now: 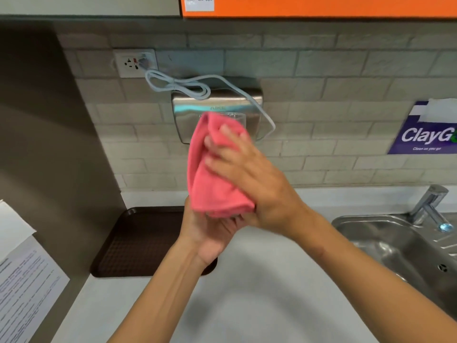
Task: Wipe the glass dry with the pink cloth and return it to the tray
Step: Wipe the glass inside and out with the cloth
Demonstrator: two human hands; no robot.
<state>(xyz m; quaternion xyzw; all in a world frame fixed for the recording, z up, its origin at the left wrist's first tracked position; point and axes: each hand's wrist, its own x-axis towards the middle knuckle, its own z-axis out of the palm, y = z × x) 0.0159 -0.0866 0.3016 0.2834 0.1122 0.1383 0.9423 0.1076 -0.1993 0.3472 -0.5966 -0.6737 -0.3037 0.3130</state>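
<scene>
Both hands are raised above the white countertop, working together on 1 bundle. The left hand cups the bundle from underneath, its fingers curled up around the base. The right hand lies over the side facing the camera, fingers spread and pressed flat onto the pink cloth.

The cloth is wrapped around the clear glass, hiding nearly all of it. Only the rim and a short stretch of wall show above the cloth, blurred against the steel hand dryer on the tiled wall. A white cable loops from the dryer to a wall socket up and left of it.

The dark brown tray sits on the countertop below and left of the dryer, partly under the left wrist. Right of the dryer, further along the wall, hangs a blue "ClayGo" sign. Below that sign are a steel sink and its tap. Printed papers lie left of the tray.
</scene>
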